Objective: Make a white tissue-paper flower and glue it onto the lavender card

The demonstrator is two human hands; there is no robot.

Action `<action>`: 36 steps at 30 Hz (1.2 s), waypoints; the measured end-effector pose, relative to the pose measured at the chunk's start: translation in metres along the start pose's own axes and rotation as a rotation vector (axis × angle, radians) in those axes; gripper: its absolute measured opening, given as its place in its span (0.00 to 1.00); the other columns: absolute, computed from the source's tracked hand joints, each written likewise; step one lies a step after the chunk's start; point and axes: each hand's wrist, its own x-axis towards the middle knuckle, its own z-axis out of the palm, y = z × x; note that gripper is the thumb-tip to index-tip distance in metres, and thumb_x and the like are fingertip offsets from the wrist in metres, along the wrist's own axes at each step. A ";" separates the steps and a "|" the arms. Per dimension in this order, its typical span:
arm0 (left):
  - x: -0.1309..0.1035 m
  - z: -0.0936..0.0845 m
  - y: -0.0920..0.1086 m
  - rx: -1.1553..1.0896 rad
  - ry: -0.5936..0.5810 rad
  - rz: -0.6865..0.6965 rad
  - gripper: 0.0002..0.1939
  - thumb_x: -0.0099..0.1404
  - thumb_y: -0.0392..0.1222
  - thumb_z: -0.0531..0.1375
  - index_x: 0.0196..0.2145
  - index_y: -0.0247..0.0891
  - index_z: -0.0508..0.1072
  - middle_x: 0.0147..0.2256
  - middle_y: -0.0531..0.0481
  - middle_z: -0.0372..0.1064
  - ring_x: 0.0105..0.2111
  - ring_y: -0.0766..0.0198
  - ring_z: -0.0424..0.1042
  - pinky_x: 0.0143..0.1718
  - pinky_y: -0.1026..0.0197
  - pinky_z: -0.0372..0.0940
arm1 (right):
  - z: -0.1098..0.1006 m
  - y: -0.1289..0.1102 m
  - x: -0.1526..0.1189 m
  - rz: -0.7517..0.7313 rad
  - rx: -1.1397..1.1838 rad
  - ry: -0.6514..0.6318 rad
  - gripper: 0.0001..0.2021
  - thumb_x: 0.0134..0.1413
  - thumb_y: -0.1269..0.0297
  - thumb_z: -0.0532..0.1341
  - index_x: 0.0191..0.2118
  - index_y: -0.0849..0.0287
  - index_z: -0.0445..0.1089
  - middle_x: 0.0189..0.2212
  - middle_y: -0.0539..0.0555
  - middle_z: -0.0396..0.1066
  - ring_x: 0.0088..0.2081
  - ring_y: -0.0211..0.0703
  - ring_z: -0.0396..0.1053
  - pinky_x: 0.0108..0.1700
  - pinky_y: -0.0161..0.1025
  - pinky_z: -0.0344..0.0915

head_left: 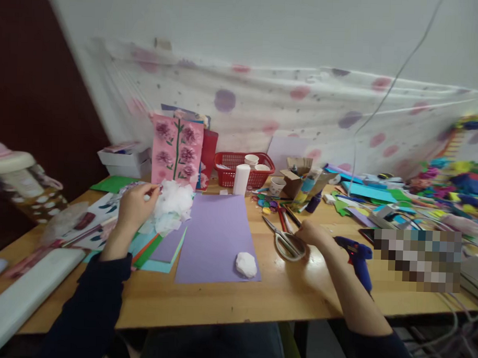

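My left hand [138, 204] is raised at the left edge of a fluffy pile of white tissue paper [173, 200]. Thumb and forefinger are pinched together; what lies between them, if anything, is too small to tell. Purple paper [213, 230] lies flat in front of me, with a crumpled white tissue ball [246, 265] on its lower right corner. To the right, my right hand [313, 235] has its fingers curled at the pale handles of a pair of scissors [289, 247]. The scissors' blades point to the upper left, slightly apart. My right fingertips are partly hidden.
A blue glue gun [356, 256] lies right of my right forearm. Behind stand a red basket [223, 173], a white cylinder [241, 180], a paper cup [277, 186] and a pink flower card [177, 151]. Coloured paper [372, 191] clutters the right; a long white case [31, 294] lies left.
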 end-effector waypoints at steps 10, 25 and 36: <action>-0.010 0.031 0.009 -0.120 -0.409 0.051 0.11 0.49 0.49 0.65 0.28 0.39 0.79 0.32 0.47 0.78 0.36 0.56 0.73 0.41 0.58 0.64 | -0.002 -0.005 0.007 -0.035 -0.020 -0.067 0.11 0.50 0.60 0.61 0.30 0.64 0.75 0.33 0.68 0.76 0.36 0.56 0.75 0.32 0.41 0.64; -0.016 0.049 0.024 -0.718 -0.354 -0.343 0.10 0.51 0.44 0.62 0.31 0.36 0.75 0.33 0.45 0.77 0.36 0.56 0.75 0.44 0.54 0.65 | -0.019 0.001 -0.014 -0.092 0.477 0.381 0.16 0.50 0.76 0.53 0.44 0.61 0.71 0.34 0.62 0.74 0.37 0.52 0.72 0.35 0.43 0.67; -0.058 0.047 0.087 -1.454 -0.769 -0.608 0.12 0.53 0.36 0.69 0.31 0.35 0.69 0.34 0.44 0.79 0.32 0.64 0.77 0.44 0.59 0.69 | -0.001 -0.064 -0.072 -0.425 1.985 -0.114 0.17 0.38 0.73 0.68 0.39 0.55 0.76 0.34 0.51 0.77 0.35 0.38 0.75 0.38 0.33 0.74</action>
